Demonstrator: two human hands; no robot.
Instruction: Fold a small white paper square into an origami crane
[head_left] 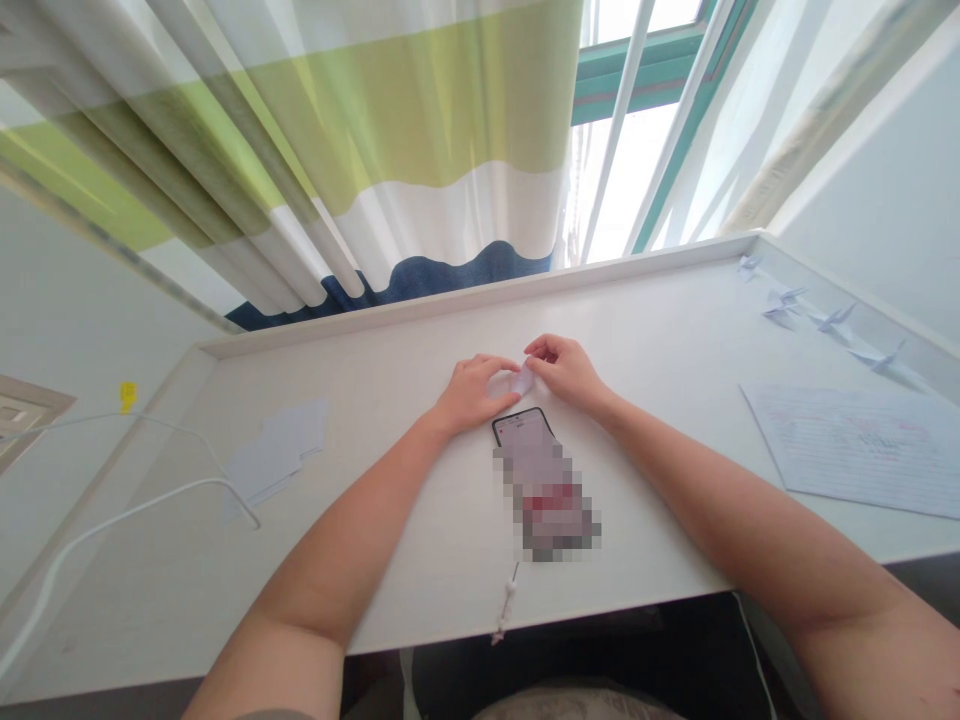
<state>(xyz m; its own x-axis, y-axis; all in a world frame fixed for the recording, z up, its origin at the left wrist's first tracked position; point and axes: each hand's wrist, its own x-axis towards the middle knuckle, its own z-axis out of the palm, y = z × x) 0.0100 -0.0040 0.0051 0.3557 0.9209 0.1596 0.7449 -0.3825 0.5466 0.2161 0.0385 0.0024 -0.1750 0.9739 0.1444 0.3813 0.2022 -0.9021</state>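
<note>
A small piece of folded white paper [523,379] is pinched between my two hands over the middle of the white desk. My left hand [480,388] grips its left side with thumb and fingertips. From the right, my right hand [561,368] closes its fingertips on the paper's upper edge. The paper's exact folded shape is too small to make out. Just below my hands lies a phone [534,430] with its screen lit and partly blurred, and a beaded strap [508,597] trails from its lower end to the desk's front edge.
Several folded paper cranes [832,318] stand along the right rim. Below them lies a lined, written sheet [862,450]. Loose white paper squares [277,450] are at left, beside a white cable [150,512]. A raised rim [420,305] and a curtain [420,110] bound the back.
</note>
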